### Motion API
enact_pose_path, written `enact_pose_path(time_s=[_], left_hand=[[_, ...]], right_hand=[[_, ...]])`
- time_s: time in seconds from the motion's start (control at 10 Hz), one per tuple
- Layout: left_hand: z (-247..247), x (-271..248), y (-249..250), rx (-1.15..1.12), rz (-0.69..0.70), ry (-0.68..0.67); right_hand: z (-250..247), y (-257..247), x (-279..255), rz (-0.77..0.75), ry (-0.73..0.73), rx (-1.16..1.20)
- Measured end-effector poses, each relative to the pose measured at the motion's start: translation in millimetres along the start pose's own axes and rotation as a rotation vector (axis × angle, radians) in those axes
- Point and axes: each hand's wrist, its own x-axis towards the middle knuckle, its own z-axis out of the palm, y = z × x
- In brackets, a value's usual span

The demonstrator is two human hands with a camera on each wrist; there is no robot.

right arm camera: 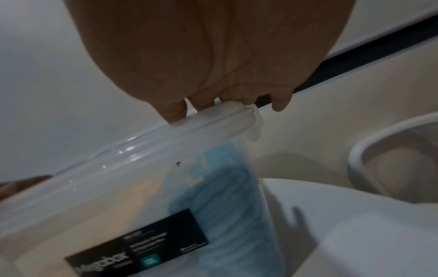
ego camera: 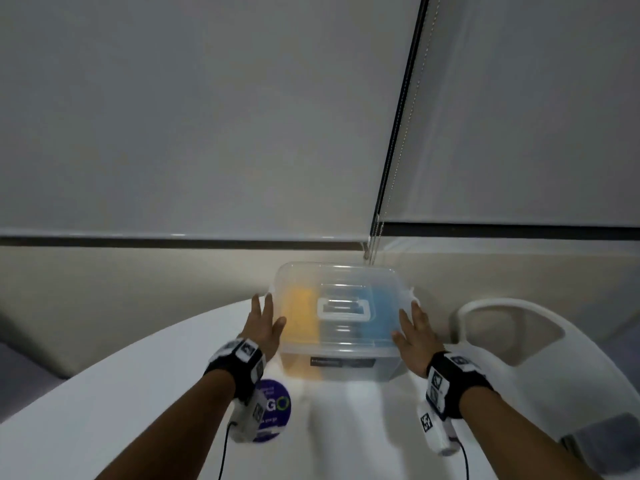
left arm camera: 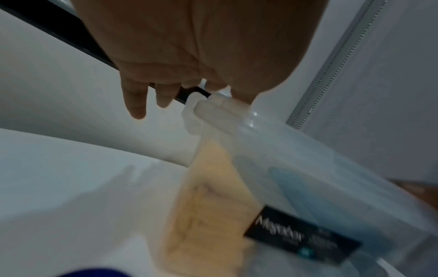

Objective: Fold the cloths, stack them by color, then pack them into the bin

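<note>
Your forearms are bare, no sleeves in view. Your left hand (ego camera: 265,325) and your right hand (ego camera: 414,332) wear nothing on the fingers. Each wrist carries a black wrist strap (ego camera: 233,372) with white square tags printed with black-and-white coded markers. Below each strap hangs a white camera housing (ego camera: 437,433), also tagged with a marker. One thin black cable (ego camera: 223,452) runs back from each housing along the forearm. Marker patterns are blurred in the head view.
</note>
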Motion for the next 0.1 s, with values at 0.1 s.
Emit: enact_pose_path(time_s=[0.1], left_hand=[[16.2,-37.7,-31.8,-0.043,-0.042,-0.051]], right_hand=[[19.2,9.2,-17.8,-0.046,0.149,0.117]])
